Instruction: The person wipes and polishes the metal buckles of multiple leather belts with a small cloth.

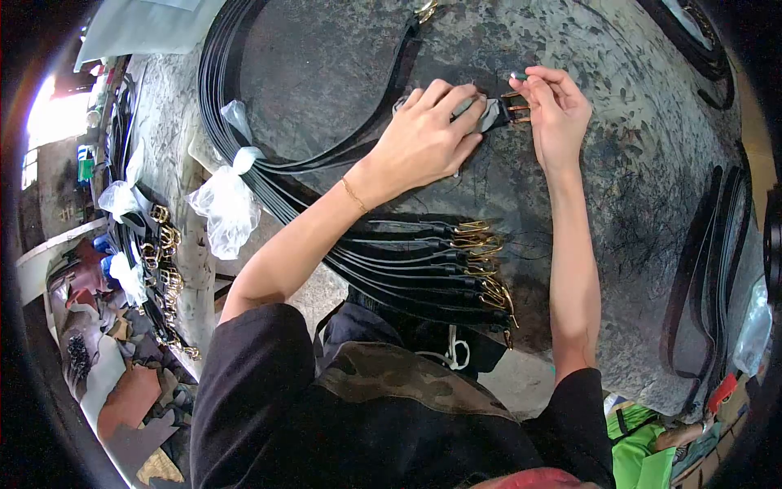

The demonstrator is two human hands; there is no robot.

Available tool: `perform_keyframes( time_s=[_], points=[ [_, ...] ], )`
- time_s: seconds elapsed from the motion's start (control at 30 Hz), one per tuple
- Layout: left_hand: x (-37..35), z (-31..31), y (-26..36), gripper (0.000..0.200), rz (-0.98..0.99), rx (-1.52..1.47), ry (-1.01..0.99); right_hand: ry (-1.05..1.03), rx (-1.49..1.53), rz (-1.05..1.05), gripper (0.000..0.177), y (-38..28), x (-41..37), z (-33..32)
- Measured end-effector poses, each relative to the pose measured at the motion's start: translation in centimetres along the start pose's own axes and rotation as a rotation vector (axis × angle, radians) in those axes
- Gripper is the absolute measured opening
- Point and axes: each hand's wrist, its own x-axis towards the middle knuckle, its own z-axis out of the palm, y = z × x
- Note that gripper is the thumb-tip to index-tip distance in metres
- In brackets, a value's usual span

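On the dark worktable, my left hand [436, 130] presses down on a grey cloth [490, 116] and the end of a black belt, its fingers bent over them. A buckle [515, 107] sticks out to the right of the cloth. Beside it, my right hand [555, 110] pinches a small dark green object with a pale tip [518, 77] between thumb and forefinger. Below my left hand lies a row of black belts [407, 257] with gold buckles [489, 261], their straps curving round to the upper left.
Clear plastic [228, 208] is tied round the belt bundle. More buckled belts [167, 261] hang at the left edge above leather scraps [130, 399]. Black straps [709, 269] lie at the right. Part of another person [680, 436] shows at the lower right.
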Motion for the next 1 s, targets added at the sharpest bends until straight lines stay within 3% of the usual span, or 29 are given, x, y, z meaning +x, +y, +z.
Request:
perform_keyframes(
  time_s=[0.13, 0.2, 0.23, 0.4, 0.57, 1.0],
  points=[
    [-0.6, 0.0, -0.1, 0.03, -0.015, 0.066, -0.004, -0.011, 0.0, -0.024, 0.011, -0.1, -0.1, 0.1],
    [-1.2, 0.1, -1.0, 0.023, 0.029, -0.205, 0.046, -0.014, 0.005, -0.024, 0.011, 0.0, 0.0, 0.0],
    [-1.9, 0.5, -1.6, 0.023, 0.028, -0.204, 0.046, -0.008, 0.011, -0.021, 0.011, 0.1, 0.0, -0.1],
    [-1.8, 1.1, -1.5, 0.016, -0.243, -0.313, 0.068, -0.009, 0.019, -0.012, 0.011, -0.1, 0.0, 0.0],
    [-1.2, 0.8, -0.5, 0.033, -0.138, -0.083, 0.028, 0.01, 0.078, 0.005, 0.01, -0.2, 0.1, 0.1],
    [-1.4, 0.8, -0.1, 0.031, -0.116, -0.073, 0.05, -0.007, 0.255, 0.037, 0.011, -0.2, 0.4, -0.4]
  ],
)
